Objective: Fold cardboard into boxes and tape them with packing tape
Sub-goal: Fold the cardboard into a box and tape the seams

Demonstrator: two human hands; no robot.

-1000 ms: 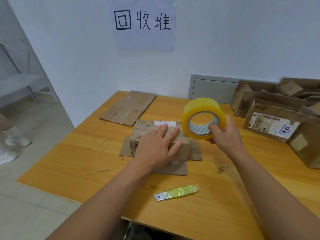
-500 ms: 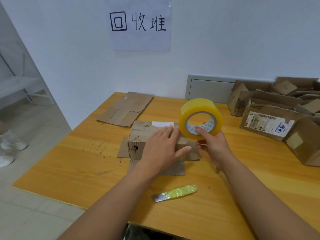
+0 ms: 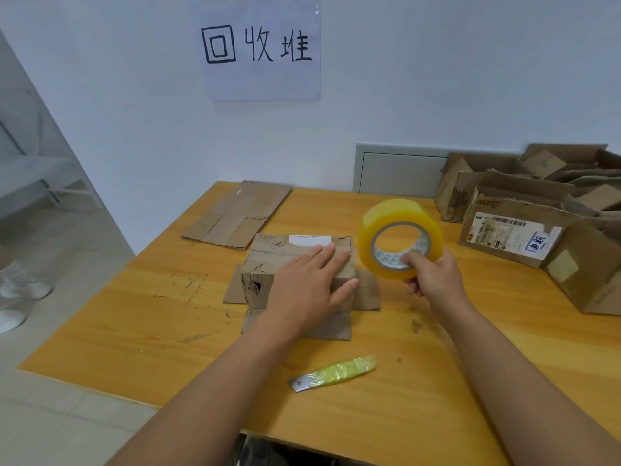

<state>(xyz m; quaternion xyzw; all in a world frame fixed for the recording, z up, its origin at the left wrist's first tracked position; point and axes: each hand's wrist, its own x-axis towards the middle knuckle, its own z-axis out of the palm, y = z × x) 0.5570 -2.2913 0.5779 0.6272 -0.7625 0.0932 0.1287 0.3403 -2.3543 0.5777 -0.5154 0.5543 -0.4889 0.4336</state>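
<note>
My left hand [image 3: 307, 285] presses flat on the worn, torn cardboard box [image 3: 299, 264] mid-bench [image 3: 134, 331], its flaps splayed, while my right hand [image 3: 433, 280] grips the yellow packing tape roll [image 3: 400, 237] raised just beside it.

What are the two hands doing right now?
Left hand: open, pressing flat on the cardboard box.
Right hand: holding the tape roll, thumb through its core.
</note>
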